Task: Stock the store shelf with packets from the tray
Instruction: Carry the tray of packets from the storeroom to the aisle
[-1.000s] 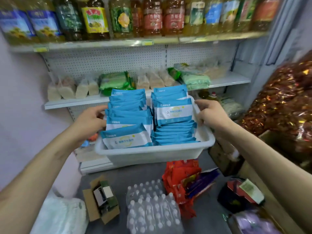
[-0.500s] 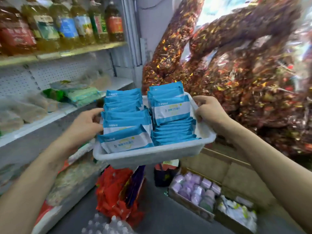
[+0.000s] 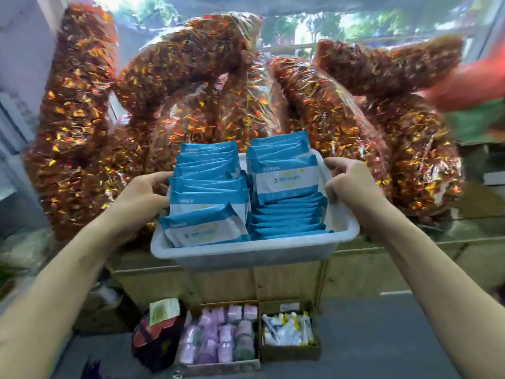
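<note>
Head view: held up at frame centre, a white rectangular plastic tray, level, clear of any surface. Gripped at its 9 o'clock rim by the left hand, fingers curled round the edge, forefinger stretched along the rim just beside the packets. Gripped at its 3 o'clock rim by the right hand, fingers bent over the edge, thumb on the inner side. Both forearms bare, reaching in from 7 and 5 o'clock of the frame.

Inside the tray, blue-and-white soft plastic packets, stood on edge in two rows side by side, tops rising above the rim; the nearest packet of the left row tilted toward the camera.

Beyond the tray, from 9 round to 3 o'clock, big clear plastic bags of red-and-gold foil-wrapped pieces, heaped on a pale wooden stand. On the floor at 6 o'clock, an open cardboard box of purple wrapped packs, touching at its 3 o'clock side a smaller cardboard box of white sachets; at its 9 o'clock, a dark red-and-black bag
</note>
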